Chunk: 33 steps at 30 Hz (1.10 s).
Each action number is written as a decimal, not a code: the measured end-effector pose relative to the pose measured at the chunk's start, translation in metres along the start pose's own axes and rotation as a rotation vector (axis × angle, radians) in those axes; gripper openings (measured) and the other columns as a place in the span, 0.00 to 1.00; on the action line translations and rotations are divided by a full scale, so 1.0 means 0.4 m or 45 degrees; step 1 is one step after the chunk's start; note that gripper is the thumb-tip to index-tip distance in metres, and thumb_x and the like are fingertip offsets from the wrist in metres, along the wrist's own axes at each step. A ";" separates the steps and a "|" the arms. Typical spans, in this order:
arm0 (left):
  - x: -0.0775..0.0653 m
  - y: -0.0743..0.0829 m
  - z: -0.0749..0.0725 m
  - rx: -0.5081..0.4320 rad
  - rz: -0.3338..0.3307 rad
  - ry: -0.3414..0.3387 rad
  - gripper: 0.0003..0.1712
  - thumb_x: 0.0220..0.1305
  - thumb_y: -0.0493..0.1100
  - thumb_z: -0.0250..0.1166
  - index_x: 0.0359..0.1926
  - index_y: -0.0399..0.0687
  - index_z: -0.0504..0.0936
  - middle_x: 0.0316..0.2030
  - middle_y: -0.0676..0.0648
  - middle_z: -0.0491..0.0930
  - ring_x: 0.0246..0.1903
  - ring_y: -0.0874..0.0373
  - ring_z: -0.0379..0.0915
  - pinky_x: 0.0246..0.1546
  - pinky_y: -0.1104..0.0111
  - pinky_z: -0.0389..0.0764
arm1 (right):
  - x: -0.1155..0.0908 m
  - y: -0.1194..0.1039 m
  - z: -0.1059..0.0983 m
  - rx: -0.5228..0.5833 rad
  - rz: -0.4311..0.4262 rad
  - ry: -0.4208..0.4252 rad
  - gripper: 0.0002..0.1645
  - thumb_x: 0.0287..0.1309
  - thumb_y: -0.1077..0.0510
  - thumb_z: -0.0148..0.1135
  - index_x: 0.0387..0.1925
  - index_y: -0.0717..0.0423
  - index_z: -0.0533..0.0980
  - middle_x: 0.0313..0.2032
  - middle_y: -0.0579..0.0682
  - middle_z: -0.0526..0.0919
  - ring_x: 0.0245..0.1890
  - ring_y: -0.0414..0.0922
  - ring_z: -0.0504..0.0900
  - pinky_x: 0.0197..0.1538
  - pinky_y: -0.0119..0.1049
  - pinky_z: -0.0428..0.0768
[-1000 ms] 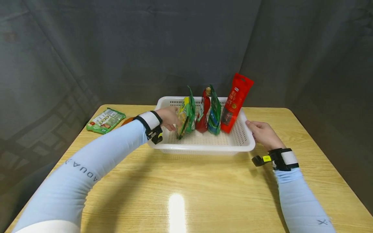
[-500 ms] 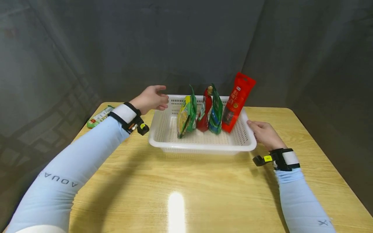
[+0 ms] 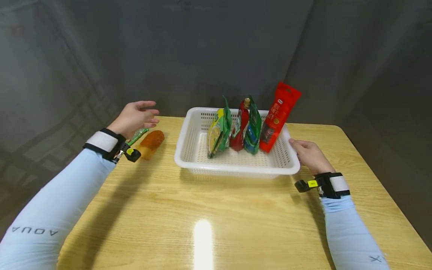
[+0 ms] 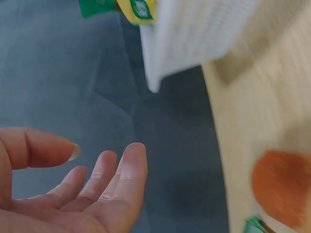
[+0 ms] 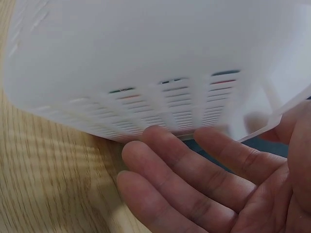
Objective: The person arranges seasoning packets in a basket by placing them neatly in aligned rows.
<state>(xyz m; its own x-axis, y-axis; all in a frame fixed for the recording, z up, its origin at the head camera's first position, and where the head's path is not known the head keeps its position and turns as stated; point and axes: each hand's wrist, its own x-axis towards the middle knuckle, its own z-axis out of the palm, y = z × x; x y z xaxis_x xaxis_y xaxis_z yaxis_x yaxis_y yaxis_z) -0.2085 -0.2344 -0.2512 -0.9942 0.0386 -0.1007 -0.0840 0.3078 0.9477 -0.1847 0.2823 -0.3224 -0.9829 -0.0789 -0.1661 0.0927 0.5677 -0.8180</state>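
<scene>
My left hand hangs in the air with relaxed, spread fingers, above a brown bread and a green packet that it mostly hides. Nothing is between its thumb and fingers in the left wrist view. My right hand grips the right end of a white plastic basket, thumb over the rim and fingers against the outer slotted wall. Standing in the basket are a yellow-green packet, a green packet, a red pouch with a gold cap, a green-blue packet and a leaning red packet.
Everything stands on a light wooden table. A dark grey curtain hangs behind the table. The basket's left part has bare floor beside the yellow-green packet.
My left hand has let go of the yellow-green packet, left the basket and moved left over the bread and green packet. My right hand stays on the basket rim.
</scene>
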 end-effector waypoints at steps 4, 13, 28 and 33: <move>-0.006 -0.057 -0.036 0.030 -0.047 0.024 0.33 0.76 0.40 0.51 0.77 0.39 0.52 0.69 0.33 0.63 0.39 0.62 0.79 0.43 0.71 0.82 | 0.001 0.000 0.001 0.001 0.006 0.000 0.48 0.71 0.31 0.39 0.72 0.66 0.60 0.61 0.69 0.72 0.52 0.59 0.78 0.50 0.47 0.81; 0.018 -0.198 -0.124 0.096 -0.184 0.131 0.35 0.76 0.42 0.49 0.77 0.35 0.47 0.70 0.30 0.58 0.33 0.67 0.78 0.45 0.68 0.82 | 0.002 0.003 0.000 0.000 0.002 -0.002 0.48 0.71 0.31 0.39 0.72 0.66 0.60 0.61 0.68 0.72 0.51 0.56 0.78 0.45 0.39 0.81; 0.037 -0.337 -0.227 0.566 -0.621 0.187 0.40 0.73 0.55 0.48 0.59 0.15 0.60 0.22 0.41 0.73 0.21 0.55 0.78 0.28 0.65 0.80 | 0.006 0.007 0.001 -0.004 0.027 -0.011 0.49 0.71 0.30 0.37 0.73 0.65 0.59 0.60 0.68 0.73 0.47 0.55 0.80 0.42 0.38 0.82; 0.028 -0.334 -0.217 0.944 -0.595 0.088 0.46 0.72 0.60 0.39 0.57 0.10 0.60 0.43 0.22 0.67 0.47 0.36 0.70 0.51 0.54 0.74 | 0.006 0.008 0.002 -0.014 0.057 -0.011 0.50 0.70 0.28 0.36 0.73 0.63 0.59 0.60 0.67 0.72 0.50 0.57 0.77 0.47 0.42 0.80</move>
<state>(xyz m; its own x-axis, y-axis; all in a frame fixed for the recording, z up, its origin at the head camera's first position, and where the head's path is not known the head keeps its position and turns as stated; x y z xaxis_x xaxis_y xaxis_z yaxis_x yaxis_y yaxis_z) -0.2143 -0.3578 -0.3527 -0.8728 -0.2961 -0.3880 -0.4420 0.8167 0.3710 -0.1866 0.2833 -0.3259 -0.9764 -0.0603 -0.2074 0.1349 0.5797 -0.8036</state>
